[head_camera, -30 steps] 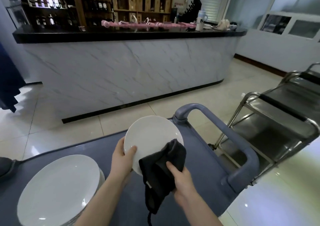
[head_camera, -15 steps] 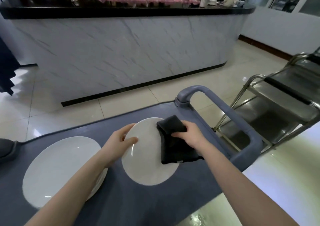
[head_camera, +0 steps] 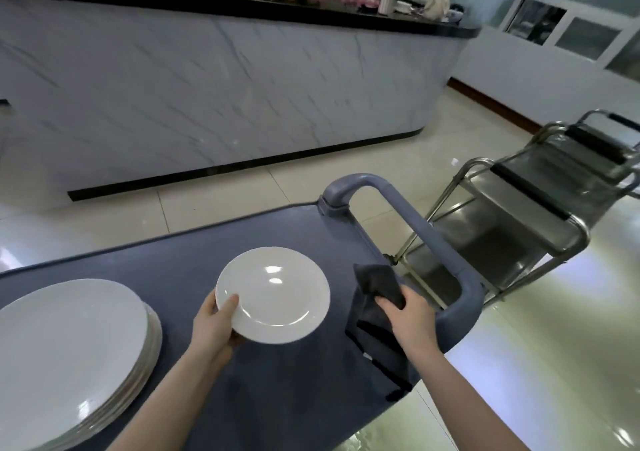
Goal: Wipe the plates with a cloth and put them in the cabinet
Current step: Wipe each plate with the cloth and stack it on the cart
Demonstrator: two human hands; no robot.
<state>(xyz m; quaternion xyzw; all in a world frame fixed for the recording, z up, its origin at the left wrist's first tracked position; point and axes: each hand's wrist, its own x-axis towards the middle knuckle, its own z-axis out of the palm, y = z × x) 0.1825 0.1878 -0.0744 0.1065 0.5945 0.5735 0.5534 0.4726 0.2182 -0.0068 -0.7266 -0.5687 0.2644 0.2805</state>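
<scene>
A small white plate [head_camera: 277, 294] is held level above the blue-grey cart top [head_camera: 284, 391]. My left hand [head_camera: 214, 326] grips its near-left rim, thumb on top. To the right of the plate, my right hand [head_camera: 407, 315] is closed on a dark cloth [head_camera: 375, 315], which hangs down onto the cart's right end, apart from the plate. A stack of larger white plates [head_camera: 69, 357] lies on the cart at the left.
The cart's thick grey handle [head_camera: 433, 242] arches along its right end. A steel trolley [head_camera: 519, 215] stands just beyond it on the shiny tiled floor. A long marble-fronted bar counter [head_camera: 225, 80] with a black top runs across the back.
The plate went from tilted up to lying level. My right hand wiped the cloth across it, then drew the cloth off to the right. The view tilted downward.
</scene>
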